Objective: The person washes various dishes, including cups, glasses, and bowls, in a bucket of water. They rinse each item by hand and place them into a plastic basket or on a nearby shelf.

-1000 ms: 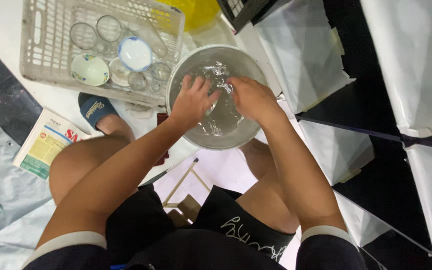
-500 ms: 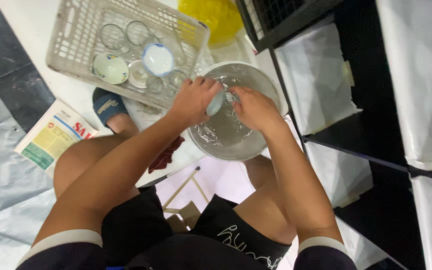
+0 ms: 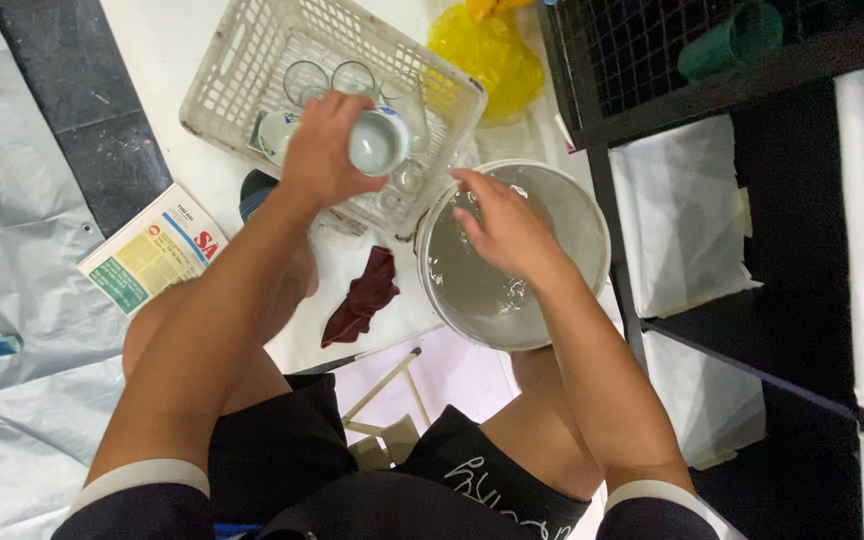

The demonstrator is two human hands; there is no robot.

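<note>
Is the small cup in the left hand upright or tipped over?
Upright. The small white cup shows its open mouth to the camera, held by the left hand above the white plastic basket. Whether it holds water: cannot tell.

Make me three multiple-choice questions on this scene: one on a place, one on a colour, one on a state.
1. Where is the left hand?
A. over the white slatted plastic basket
B. in the bucket
C. on the rag

2. What colour is the crumpled cloth rag?
A. blue
B. dark red
C. white

3. What is the right hand doing?
A. gripping a glass
B. resting on a knee
C. dipping, open, into the round white water bucket

Answers: A, it holds a small white cup above the basket; B, the rag is maroon; C, nothing shows in its fingers.
</note>
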